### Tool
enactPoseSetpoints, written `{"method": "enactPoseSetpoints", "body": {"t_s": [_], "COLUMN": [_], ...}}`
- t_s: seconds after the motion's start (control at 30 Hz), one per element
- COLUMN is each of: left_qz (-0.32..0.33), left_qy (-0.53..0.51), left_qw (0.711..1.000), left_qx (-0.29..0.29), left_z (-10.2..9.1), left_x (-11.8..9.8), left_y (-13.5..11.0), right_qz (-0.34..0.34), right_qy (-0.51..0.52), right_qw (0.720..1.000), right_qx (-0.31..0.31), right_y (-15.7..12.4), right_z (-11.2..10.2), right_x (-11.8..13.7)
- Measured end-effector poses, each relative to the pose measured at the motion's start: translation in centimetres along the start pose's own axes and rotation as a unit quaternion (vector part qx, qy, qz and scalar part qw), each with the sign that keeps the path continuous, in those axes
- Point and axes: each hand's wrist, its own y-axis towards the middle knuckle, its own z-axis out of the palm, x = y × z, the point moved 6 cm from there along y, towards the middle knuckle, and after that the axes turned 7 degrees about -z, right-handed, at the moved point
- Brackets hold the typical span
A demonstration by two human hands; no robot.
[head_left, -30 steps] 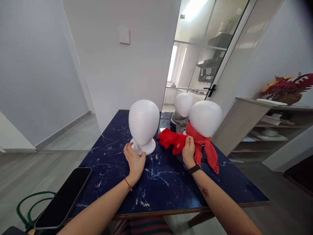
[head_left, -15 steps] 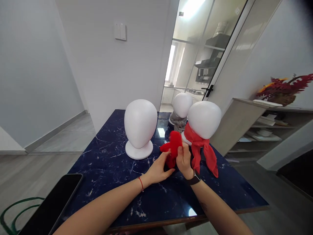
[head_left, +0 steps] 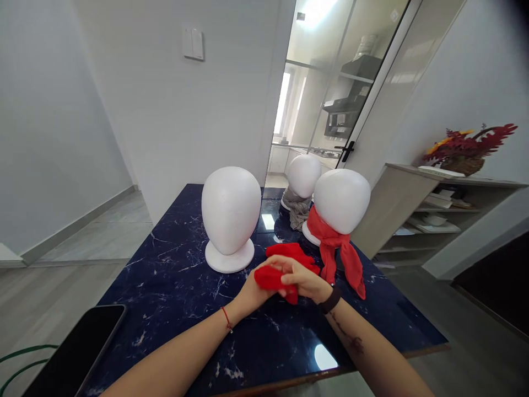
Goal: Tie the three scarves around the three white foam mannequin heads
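Note:
Both hands are on a piece of soft, bright red fabric (head_left: 270, 278) over the near middle of the table. My left hand (head_left: 253, 292) is wrapped round its near end, fingers partly hidden by the cloth. From the other side my right hand (head_left: 306, 280) grips it, fingers and thumb closed. The rest of the fabric spreads behind and below the hands. Left of it stands a bare white foam head (head_left: 232, 212) on a round base. Close by on the right, another white head (head_left: 343, 199) wears a red scarf (head_left: 329, 238) knotted at the neck, its ends hanging.
A third white head (head_left: 305, 175) with a grey scarf (head_left: 297, 208) stands at the back. A black phone-like device (head_left: 78, 353) lies at the left edge of the dark blue marbled table (head_left: 165, 281). Beyond are a glass door (head_left: 326, 66) and a shelf unit (head_left: 438, 193).
The red fabric, held upright before, is now folded over and lower, closer to me. My right hand has turned over toward the left hand. The view has shifted slightly.

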Motion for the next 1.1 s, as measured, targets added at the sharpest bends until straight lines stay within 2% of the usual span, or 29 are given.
{"method": "enactPoseSetpoints", "body": {"t_s": [0.07, 0.13, 0.17, 0.23, 0.33, 0.4, 0.43, 0.5, 0.57, 0.67, 0.73, 0.77, 0.83, 1.0, 1.1], "left_qz": [-0.023, -0.035, -0.034, -0.028, 0.004, 0.05, 0.075, 0.115, 0.14, 0.158, 0.174, 0.187, 0.213, 0.191, 0.222], "left_qy": [-0.028, -0.034, -0.031, -0.019, 0.045, 0.121, 0.154, 0.194, 0.203, 0.195, 0.193, 0.194, 0.202, 0.25, 0.317], "left_qw": [0.998, 0.994, 0.993, 0.996, 0.998, 0.991, 0.984, 0.971, 0.956, 0.927, 0.911, 0.907, 0.909, 0.942, 0.922], "left_qx": [-0.051, -0.103, -0.108, -0.082, -0.041, -0.036, -0.042, -0.082, -0.159, -0.278, -0.32, -0.324, -0.295, -0.118, -0.001], "left_z": [-1.1, -2.5, -2.9, -3.1, -2.5, -1.7, -1.4, -1.4, -2.3, -4.2, -5.0, -5.1, -4.6, -2.1, -0.2], "left_x": [-0.2, -0.4, -0.6, -1.0, -1.9, -2.9, -3.3, -4.2, -4.9, -5.5, -5.6, -5.7, -5.7, -4.8, -5.0], "left_y": [0.1, 0.1, 0.1, 0.0, -0.5, -1.2, -1.6, -2.3, -2.9, -3.6, -3.8, -3.9, -3.9, -3.4, -3.5], "right_qz": [-0.067, -0.153, -0.194, -0.254, -0.3, -0.329, -0.34, -0.349, -0.351, -0.384, -0.4, -0.398, -0.379, -0.285, -0.226], "right_qy": [0.017, 0.011, -0.001, -0.036, -0.103, -0.182, -0.244, -0.386, -0.491, -0.529, -0.528, -0.528, -0.522, -0.515, -0.531], "right_qw": [0.991, 0.958, 0.938, 0.904, 0.875, 0.84, 0.814, 0.744, 0.672, 0.596, 0.564, 0.559, 0.579, 0.689, 0.719], "right_qx": [-0.118, -0.242, -0.289, -0.341, -0.366, -0.39, -0.403, -0.419, -0.43, -0.466, -0.493, -0.5, -0.498, -0.423, -0.389], "right_y": [-0.1, -0.8, -1.3, -2.0, -2.5, -2.9, -3.1, -3.6, -4.1, -5.4, -6.0, -6.0, -5.5, -3.0, -2.1], "right_z": [-2.7, -5.7, -7.1, -9.2, -10.6, -10.4, -9.9, -8.2, -6.5, -5.4, -5.5, -5.7, -6.3, -7.0, -6.9], "right_x": [1.2, 2.9, 3.8, 5.2, 6.3, 6.7, 6.9, 7.3, 7.8, 8.7, 9.0, 9.0, 8.6, 6.1, 5.0]}}
